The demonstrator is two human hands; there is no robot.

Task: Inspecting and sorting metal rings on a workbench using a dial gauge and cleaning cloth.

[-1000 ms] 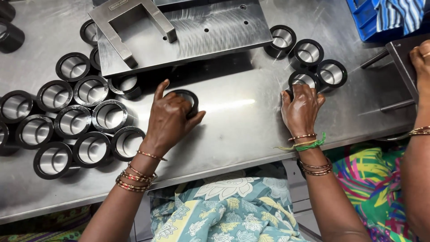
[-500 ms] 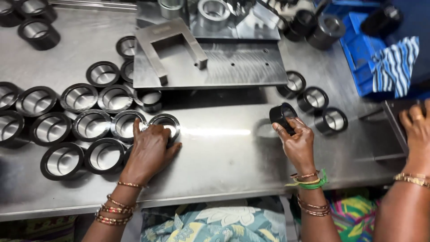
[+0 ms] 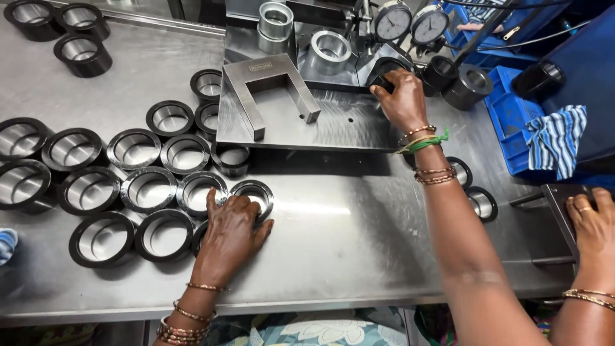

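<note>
Brushed steel covered the whole workbench [image 3: 359, 256], scuffed and catching a bright streak of light near its middle. On it sat a thick grey gauge plate [image 3: 301, 122] carrying a U-shaped steel block [image 3: 269, 90], with two round dial gauges [image 3: 410, 22] standing at its far edge.

The right hand [image 3: 403, 96] had reached out across the plate to the foot of the dials. Its fingers were curled shut around a dark ring [image 3: 387, 67], gripping it from above so that only a black arc of the rim showed beyond the knuckles; the ring sat just below the gauges, at the plate's far right corner. Bangles and a green thread circled the wrist.

The left hand [image 3: 230, 234] lay palm down near the front of the bench, fingers loosely spread and only slightly bent. Its fingertips rested on the rim of a bearing ring [image 3: 253, 195], which stood flat on the steel just beyond the hand, touching it but not enclosed by it. That ring was black outside with a bright, polished bore, and it closed off a cluster of matching rings [image 3: 115, 186] packed side by side to the left.

Another person's hand [image 3: 592, 227] rested on a dark fixture at the right edge, beside a blue bin [image 3: 512, 128] draped with a striped cloth [image 3: 554, 144].
</note>
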